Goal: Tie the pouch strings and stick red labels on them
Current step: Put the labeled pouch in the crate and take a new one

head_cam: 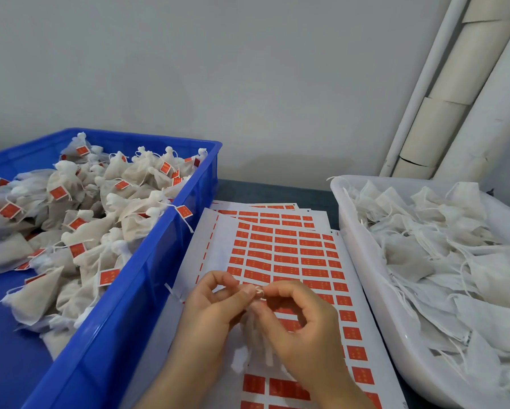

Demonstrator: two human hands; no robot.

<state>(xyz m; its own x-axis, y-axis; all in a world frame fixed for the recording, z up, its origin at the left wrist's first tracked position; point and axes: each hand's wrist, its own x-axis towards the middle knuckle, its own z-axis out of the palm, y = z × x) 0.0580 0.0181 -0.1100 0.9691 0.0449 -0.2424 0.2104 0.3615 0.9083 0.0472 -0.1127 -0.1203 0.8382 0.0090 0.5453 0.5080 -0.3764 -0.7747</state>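
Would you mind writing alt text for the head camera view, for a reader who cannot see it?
A person's left hand and right hand pinch the strings of a white pouch above sheets of red labels. A blue crate of tied, labelled pouches stands to the left, a white tub of unlabelled pouches to the right.

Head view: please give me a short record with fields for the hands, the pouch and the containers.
left hand: pinches the pouch string
right hand: pinches the same string
pouch: hangs below both hands, over the label sheets
blue crate: left, holds pouches with red labels
white tray: right, holds pouches without labels
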